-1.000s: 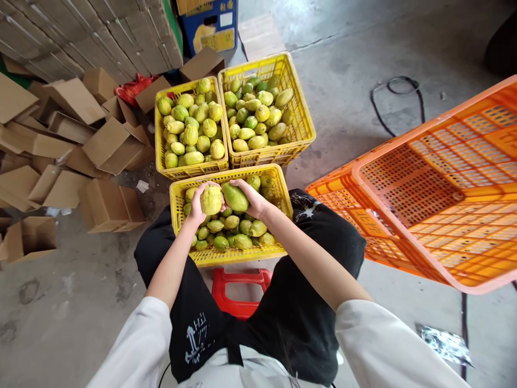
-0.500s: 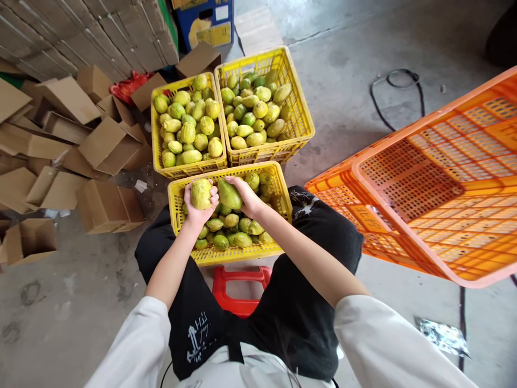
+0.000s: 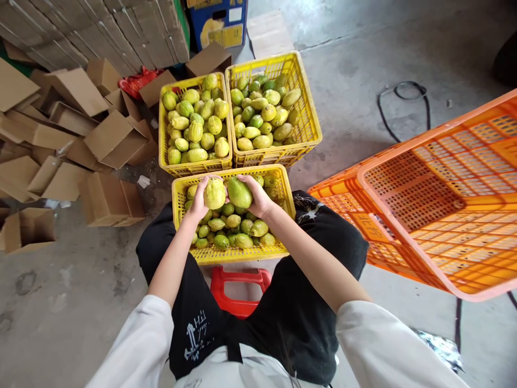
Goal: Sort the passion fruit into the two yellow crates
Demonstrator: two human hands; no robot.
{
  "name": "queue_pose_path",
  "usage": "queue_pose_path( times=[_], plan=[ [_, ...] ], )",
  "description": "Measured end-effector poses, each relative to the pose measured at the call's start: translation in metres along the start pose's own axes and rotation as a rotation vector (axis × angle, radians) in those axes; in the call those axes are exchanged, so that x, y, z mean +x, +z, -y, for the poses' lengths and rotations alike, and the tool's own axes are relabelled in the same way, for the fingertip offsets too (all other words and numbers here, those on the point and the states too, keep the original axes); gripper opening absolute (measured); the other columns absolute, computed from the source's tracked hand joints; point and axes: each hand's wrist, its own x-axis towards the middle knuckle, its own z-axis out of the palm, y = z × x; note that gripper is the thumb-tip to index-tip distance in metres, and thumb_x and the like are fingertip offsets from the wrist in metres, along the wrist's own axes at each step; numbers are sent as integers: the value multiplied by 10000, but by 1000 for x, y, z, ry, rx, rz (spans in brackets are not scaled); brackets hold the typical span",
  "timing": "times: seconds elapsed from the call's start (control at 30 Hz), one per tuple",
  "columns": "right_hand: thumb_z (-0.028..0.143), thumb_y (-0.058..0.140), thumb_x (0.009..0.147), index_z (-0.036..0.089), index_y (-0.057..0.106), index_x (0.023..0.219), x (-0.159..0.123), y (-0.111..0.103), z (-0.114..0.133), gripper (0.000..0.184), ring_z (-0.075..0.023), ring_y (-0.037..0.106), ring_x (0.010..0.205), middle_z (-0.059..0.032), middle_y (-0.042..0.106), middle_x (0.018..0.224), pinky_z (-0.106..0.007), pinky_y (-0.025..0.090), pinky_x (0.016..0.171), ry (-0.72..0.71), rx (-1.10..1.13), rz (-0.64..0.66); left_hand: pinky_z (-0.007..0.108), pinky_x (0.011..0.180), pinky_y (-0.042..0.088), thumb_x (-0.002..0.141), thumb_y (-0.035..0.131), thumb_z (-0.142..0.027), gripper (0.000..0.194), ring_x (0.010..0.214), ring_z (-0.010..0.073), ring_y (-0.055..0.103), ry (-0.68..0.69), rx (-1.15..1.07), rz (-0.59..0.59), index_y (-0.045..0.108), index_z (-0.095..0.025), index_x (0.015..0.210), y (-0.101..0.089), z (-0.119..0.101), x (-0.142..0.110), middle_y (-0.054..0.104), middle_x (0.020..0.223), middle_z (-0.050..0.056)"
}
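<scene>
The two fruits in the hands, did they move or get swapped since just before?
Since half a second ago, the left hand has brought the yellow fruit to the right, closer to the green fruit in the right hand. No swap: each hand has kept its own fruit. The yellow crates and the orange crate stayed put.

Lumpy yellowish fruit (image 3: 215, 194), smoother green fruit (image 3: 239, 193): side by side, held above yellow crate (image 3: 288, 207).
</scene>
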Motion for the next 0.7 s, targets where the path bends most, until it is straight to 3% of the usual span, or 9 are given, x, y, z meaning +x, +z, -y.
queue_pose_path(
  times=[0.13,0.27,0.43,0.7],
  plan=[
    [709,544,832,211,638,936,3,-10,2,517,-311,724,889,-94,730,830,-475,630,776,60,167,44,348,645,615,958,419,-364,364,717,250,749,-91,25,32,669,-145,1108,6,-12,-7,725,805,113],
    [598,558,848,204,647,951,4,-13,-1,417,-308,722,911,-99,742,863,-463,633,774,58,207,62,317,592,601,985,350,-392,433,668,228,726,-122,107,54,674,-119,1073,7,-22,-8,735,802,131],
    [524,590,845,194,646,985,2,-14,-5,363,-284,725,840,-93,738,836,-429,641,717,125,227,106,308,544,587,1032,317,-450,510,556,205,679,-140,150,13,696,-111,996,5,-18,-4,723,729,127],
    [607,554,871,191,626,1027,1,-22,-10,450,-209,684,662,-54,708,750,-323,610,592,172,234,130,346,582,602,971,445,-612,561,573,229,692,-302,56,190,702,-114,1003,2,-16,-4,690,660,90]
  ],
)
